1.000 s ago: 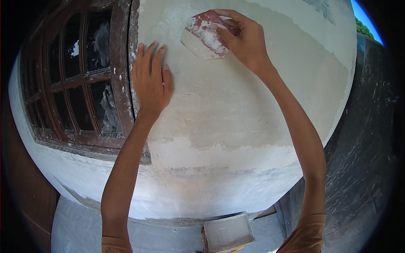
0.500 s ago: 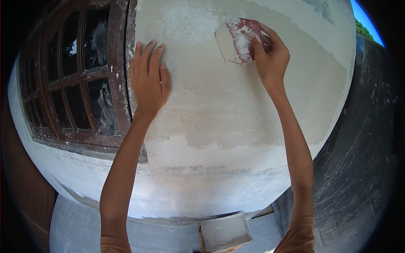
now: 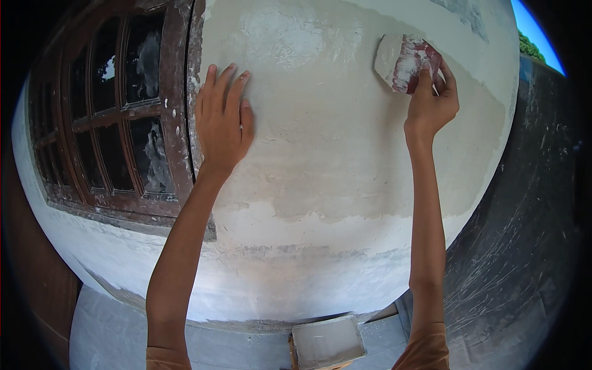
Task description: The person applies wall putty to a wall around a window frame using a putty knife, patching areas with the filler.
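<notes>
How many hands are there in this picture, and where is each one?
2: the left hand rests on the wall beside the brown window frame; the right hand, farther right, grips a red scraper. No others show.

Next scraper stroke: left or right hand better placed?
Probably the right hand: it grips the red scraper at the wall; the left hand holds no tool, spread beside the window.

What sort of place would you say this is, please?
Probably the outside of a house: there is a patchily coated wall, a brown-framed window, and blue sky above greenery at the upper right.
</notes>
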The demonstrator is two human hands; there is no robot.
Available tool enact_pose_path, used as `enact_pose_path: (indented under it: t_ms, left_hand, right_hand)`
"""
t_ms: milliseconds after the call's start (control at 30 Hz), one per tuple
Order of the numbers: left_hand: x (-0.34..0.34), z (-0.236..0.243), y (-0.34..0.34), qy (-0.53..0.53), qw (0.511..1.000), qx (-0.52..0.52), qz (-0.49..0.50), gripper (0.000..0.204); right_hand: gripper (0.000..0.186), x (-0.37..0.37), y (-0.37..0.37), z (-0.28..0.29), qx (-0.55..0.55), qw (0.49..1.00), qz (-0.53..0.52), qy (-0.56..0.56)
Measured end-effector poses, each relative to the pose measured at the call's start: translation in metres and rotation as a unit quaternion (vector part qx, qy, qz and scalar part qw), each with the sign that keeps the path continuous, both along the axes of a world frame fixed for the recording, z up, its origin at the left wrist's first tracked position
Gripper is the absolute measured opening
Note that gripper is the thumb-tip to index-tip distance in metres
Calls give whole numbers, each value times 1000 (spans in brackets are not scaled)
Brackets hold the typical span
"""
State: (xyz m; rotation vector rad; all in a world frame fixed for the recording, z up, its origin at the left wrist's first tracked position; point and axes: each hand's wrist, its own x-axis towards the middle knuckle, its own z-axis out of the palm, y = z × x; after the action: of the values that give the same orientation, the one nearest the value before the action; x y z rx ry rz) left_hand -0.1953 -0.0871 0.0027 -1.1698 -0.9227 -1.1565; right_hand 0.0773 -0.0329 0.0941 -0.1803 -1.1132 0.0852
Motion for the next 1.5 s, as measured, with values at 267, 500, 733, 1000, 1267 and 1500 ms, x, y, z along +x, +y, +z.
enact_pose_path:
  t_ms: [267, 500, 733, 1000, 1267, 1500]
  left_hand:
    - [-15, -3, 0, 0, 1000, 22, -15, 40]
    - [-3, 0, 6, 2, 999, 17, -30, 41]
    - [-19, -3, 2, 1, 1000, 24, -20, 42]
    - [-1, 2, 3, -21, 1000, 5, 0, 38]
    - [-2, -1, 0, -36, 999, -7, 0, 41]
    - [-9, -1, 6, -23, 1000, -7, 9, 41]
  right_hand:
    - [32, -52, 0, -45, -31, 983, 41, -179]
    - [35, -15, -14, -36, -45, 993, 99, -46]
    - [33, -42, 1, -59, -56, 989, 98, -98]
    - [34, -20, -11, -55, -51, 988, 144, -30]
    - [33, 1, -1, -47, -89, 992, 68, 59]
    - [34, -72, -7, -38, -27, 983, 162, -86]
